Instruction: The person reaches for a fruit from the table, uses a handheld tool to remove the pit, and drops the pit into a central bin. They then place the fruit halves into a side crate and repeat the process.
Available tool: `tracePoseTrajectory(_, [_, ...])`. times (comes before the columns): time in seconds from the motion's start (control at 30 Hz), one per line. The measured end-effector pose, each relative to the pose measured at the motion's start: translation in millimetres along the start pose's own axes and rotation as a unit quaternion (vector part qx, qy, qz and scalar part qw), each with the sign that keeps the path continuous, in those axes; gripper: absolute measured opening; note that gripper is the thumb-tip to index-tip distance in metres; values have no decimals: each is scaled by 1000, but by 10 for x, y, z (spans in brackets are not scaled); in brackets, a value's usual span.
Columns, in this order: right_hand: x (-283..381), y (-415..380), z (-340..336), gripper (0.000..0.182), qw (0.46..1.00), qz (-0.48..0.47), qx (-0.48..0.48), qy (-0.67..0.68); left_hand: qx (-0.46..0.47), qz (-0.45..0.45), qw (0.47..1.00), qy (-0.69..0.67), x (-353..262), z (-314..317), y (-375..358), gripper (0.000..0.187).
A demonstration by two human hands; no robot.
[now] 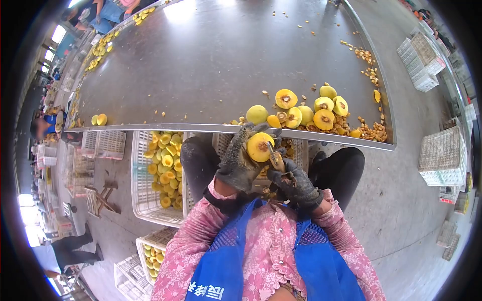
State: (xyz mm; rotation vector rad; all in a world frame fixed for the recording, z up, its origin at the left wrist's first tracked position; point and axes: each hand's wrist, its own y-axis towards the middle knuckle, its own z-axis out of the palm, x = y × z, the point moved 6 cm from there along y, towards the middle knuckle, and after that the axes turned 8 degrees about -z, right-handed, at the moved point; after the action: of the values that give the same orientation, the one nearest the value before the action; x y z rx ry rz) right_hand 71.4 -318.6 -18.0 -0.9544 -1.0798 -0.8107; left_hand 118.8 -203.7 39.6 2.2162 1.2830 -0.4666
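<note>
My left hand (237, 159), in a dark soiled glove, is closed around a yellow peach half (259, 147) with its cut face up and a brown centre. In my right hand (296, 183), also gloved, is a small pitting knife (277, 160) with a light handle. Its metal tip touches the peach half near the right side of the cut face. Just beyond my hands, several cut peaches (324, 119) lie on the metal table (211, 65), close to its near rim. Brown pits and scraps (374, 131) are heaped beside them at the right corner.
A white crate (138, 200) of yellow peach halves (165, 168) stands left of my knee, with another filled crate (150, 251) behind it. Stacked crates (442, 155) stand at the right. A wooden stool (103, 199) is on the floor at left. Other people (103, 12) are at the far table edge.
</note>
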Motion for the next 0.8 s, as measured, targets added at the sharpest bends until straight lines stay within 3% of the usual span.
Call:
tracePoseTrajectory(0.03, [-5, -1, -7, 30, 1000, 10, -2, -8, 0, -89, 950, -300, 165, 143, -51, 41])
tracePoseTrajectory(0.07, [-11, 0, -11, 30, 1000, 20, -4, -16, 1, -169, 804, -571, 250, 232, -67, 40])
tracePoseTrajectory(0.1, [6, 1, -9, 30, 1000, 20, -4, -17, 0, -169, 804, -571, 270, 214, -60, 40])
tracePoseTrajectory(0.17, [-4, -9, 11, 29, 998, 60, 1, 14, 7, -92, 966, -242, 179, 69, 12, 44])
tracePoseTrajectory(0.2, [-18, -10, 21, 29, 998, 59, 0, 13, 7, -92, 966, -243, 130, 36, 15, 44])
tracePoseTrajectory(0.27, [5, 16, 25, 28, 996, -27, -13, -86, 15, -131, 934, -333, 81, 35, -6, 49])
tracePoseTrajectory(0.3, [-54, 22, 40, 28, 996, -27, -13, -87, 14, -131, 934, -333, 112, 111, -29, 49])
tracePoseTrajectory(0.37, [-22, 30, 74, 18, 981, -158, -18, -107, -3, -145, 867, -477, 218, 288, -69, 49])
tracePoseTrajectory(0.4, [-48, 38, 79, 18, 981, -158, -18, -107, -3, -145, 867, -477, 203, 327, -78, 49])
tracePoseTrajectory(0.47, [-161, 58, 83, 19, 991, -108, -14, -74, -46, -187, 724, -662, 239, 388, -104, 43])
tracePoseTrajectory(0.5, [-261, 101, 69, 19, 991, -108, -14, -74, -46, -187, 724, -662, 234, 401, -107, 43])
tracePoseTrajectory(0.6, [-587, 189, 80, 20, 997, 15, -1, 70, -58, -184, 703, -685, 245, 441, -114, 41])
tracePoseTrajectory(0.7, [-555, 198, 136, 19, 998, -14, 19, 59, -69, -197, 707, -675, 277, 481, -113, 40])
tracePoseTrajectory(0.77, [-465, 221, 159, 18, 994, -102, 32, -7, -77, -211, 637, -737, 304, 525, -122, 40])
tracePoseTrajectory(0.8, [-406, 225, 166, 19, 990, -132, 36, -30, -77, -212, 637, -737, 311, 536, -121, 40])
